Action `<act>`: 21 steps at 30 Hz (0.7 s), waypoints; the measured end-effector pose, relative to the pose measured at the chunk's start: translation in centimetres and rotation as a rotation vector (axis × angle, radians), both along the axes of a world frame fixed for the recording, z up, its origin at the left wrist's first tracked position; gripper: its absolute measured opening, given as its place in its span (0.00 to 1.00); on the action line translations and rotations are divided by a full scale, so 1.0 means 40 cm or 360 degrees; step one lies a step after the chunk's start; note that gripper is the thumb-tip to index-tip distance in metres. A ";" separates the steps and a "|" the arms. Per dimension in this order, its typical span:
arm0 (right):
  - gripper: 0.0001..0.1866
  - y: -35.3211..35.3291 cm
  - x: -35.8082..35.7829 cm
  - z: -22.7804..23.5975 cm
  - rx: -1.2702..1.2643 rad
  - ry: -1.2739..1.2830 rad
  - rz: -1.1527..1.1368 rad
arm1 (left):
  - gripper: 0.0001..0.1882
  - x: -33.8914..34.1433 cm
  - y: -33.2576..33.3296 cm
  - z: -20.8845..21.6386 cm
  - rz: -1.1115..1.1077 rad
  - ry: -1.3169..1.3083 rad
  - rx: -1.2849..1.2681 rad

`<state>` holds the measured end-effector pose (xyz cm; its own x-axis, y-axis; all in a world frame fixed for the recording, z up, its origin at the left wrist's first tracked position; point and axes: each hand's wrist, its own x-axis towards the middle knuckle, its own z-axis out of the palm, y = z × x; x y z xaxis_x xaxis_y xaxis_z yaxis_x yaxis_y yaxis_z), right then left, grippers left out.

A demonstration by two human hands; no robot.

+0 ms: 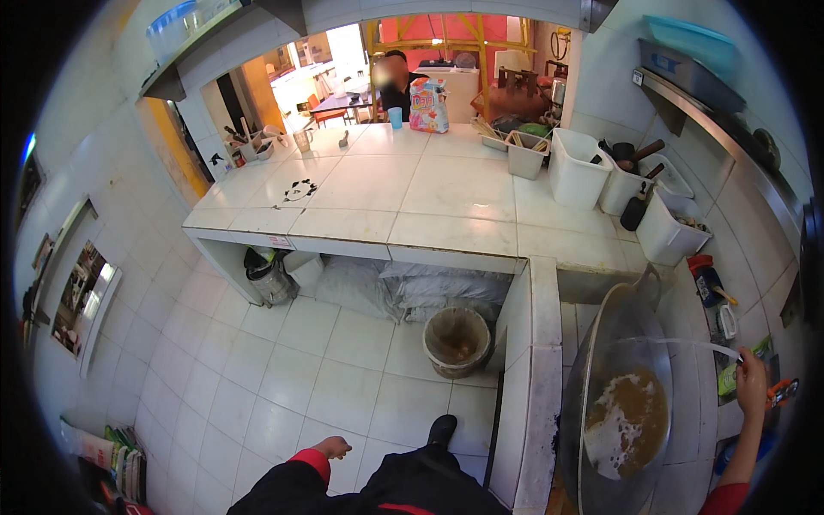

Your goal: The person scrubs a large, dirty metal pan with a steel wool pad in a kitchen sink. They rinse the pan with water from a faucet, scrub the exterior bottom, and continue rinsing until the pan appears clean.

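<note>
Wore dark trousers point(403, 485) nearest; let the left hand point(333, 447) hang, fingers partly curled, nothing visible in them. Held a pale hose point(708, 345) in the closed right hand point(752, 382), pointed left over the metal wok point(622, 318) at near right, foamy brown liquid point(648, 403) inside; could not tell hose from jet. Probably best aimed low, limiting splash. Farther left, faced a bucket point(457, 371) and tiled surface point(455, 184).

White tiles cover the walls point(94, 172) and floor point(287, 369). A white-tiled table point(455, 182) stands below a wide opening onto a brightly lit room with a red wall point(416, 29). A metal shelf point(728, 153) lines the right side.
</note>
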<state>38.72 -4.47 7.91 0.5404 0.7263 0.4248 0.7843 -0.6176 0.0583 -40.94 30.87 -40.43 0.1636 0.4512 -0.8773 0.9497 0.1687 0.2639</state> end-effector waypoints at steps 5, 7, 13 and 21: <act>0.15 0.072 -0.089 -0.022 0.0156 -0.0509 0.0156 | 0.22 -0.005 0.001 0.003 -0.0054 0.0014 -0.0025; 0.12 0.091 -0.109 -0.045 0.0191 -0.0353 0.0230 | 0.22 -0.006 0.009 0.015 -0.0045 0.0017 -0.0017; 0.05 0.098 -0.014 -0.215 0.0309 0.0437 0.0191 | 0.20 -0.005 0.030 0.020 -0.0132 0.0183 -0.0185; 0.08 0.118 0.220 -0.364 0.1290 0.1682 -0.0635 | 0.22 -0.051 -0.004 -0.004 -0.0014 0.0073 -0.0020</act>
<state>47.51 0.25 -6.65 0.9761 0.1989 -0.0871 -0.0042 -0.3838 -0.9234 -42.98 30.72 -40.60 0.1272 0.4387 -0.8896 0.9622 0.1631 0.2180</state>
